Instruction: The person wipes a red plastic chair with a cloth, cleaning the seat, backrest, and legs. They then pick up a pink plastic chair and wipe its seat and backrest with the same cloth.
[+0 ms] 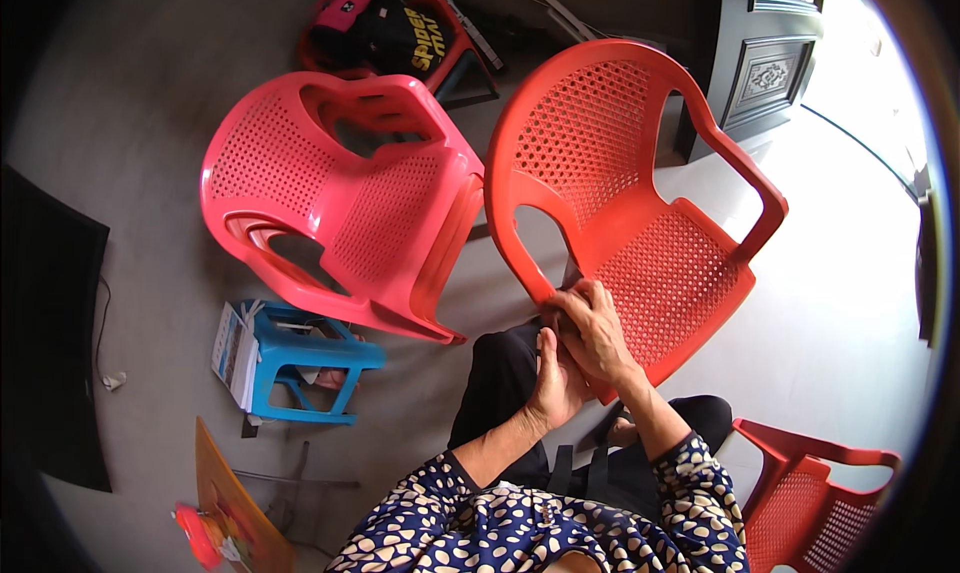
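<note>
Gripping w/ both hands at the front corner of the orange chair (640, 223). Right hand (597, 331) lies palm-down over the seat's front-left edge, fingers curled over the rim where the armrest leg meets the seat: closed on the chair. Left hand (556, 378) sits just below and behind it, palm pressed against the underside/edge of the same corner, thumb up; looks clasped on the rim too, but fingers are mostly hidden by the right hand, so exact grip unclear.

Chair is directly ahead of the hands, backrest tilted away to upper left, seat running to the right, far armrest well clear of both hands. Person's knees in dark trousers (500, 383) sit right under the gripped corner.

Further out: pink chair (340, 203) lies tipped to the left, touching or nearly touching the orange one along its side, can't tell which. Blue stool (300, 358) below the pink chair, w/ papers tucked at its left. Another red chair (820, 493) at lower right. Dark door (760, 63) at upper right.
</note>
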Motion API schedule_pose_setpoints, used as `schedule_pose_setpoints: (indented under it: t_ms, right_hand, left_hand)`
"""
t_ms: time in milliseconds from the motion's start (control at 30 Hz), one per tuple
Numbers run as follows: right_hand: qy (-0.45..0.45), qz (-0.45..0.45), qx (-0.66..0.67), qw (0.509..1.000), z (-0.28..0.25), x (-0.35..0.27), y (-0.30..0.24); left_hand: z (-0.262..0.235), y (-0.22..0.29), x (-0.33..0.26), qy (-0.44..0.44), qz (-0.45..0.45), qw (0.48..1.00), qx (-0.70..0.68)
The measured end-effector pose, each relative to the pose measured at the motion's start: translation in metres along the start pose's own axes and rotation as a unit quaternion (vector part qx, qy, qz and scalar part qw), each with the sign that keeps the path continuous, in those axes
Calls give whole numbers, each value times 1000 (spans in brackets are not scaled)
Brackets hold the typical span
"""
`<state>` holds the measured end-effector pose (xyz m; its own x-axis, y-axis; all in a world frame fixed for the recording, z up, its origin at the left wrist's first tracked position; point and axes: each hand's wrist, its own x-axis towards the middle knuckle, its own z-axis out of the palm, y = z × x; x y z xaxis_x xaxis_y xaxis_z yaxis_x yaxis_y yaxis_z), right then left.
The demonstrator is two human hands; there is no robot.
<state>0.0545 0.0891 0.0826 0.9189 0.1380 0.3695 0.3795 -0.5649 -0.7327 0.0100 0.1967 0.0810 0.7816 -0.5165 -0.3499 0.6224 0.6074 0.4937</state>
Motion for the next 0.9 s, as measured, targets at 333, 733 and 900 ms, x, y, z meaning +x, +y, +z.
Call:
schedule_pose_setpoints:
  t_ms: [333,733,900]
  right_hand:
    - [-8,20,22,1000,-4,9,-6]
    - [64,38,5,997,-146,-32,81]
    - [273,185,-235,914,-251,42,151]
  left_hand:
    - [-2,-2,8,83,41,982,165]
    - [-1,-5,4,165,-26,976,139]
    - [-6,-30,-9,119,21,972,204]
